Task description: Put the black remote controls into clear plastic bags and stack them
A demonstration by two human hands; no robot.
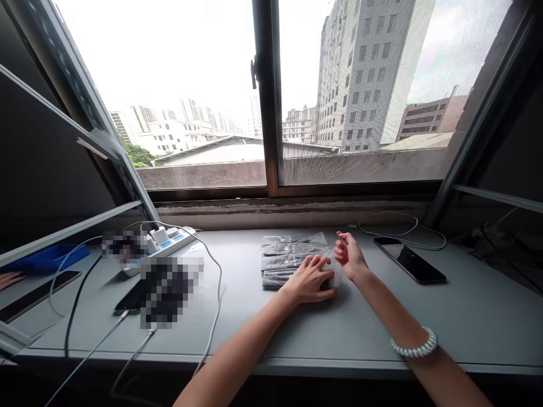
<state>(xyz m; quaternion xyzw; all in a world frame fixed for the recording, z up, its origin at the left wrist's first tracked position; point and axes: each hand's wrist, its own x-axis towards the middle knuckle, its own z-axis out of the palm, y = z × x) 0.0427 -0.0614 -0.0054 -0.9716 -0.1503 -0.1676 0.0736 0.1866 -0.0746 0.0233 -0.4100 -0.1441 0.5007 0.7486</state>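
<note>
Several flat, dark packets in clear plastic wrap (282,249) lie one behind another on the grey table, in the middle of the head view. My left hand (311,280) rests palm down with fingers spread on the right part of the nearest packets, covering some of them. To the right of the packets, just above the table, my right hand (351,257) is turned on its side with the fingers curled in. What those fingers hold, if anything, is too small to make out. The kind of thing inside the wrap cannot be told.
A phone (409,260) lies at the right, near a coiled white cable (390,233). At the left are a power strip (167,243), a cabled phone (131,297), blurred items and a blue tray (53,257). Another person's hand (11,278) shows at the far left edge.
</note>
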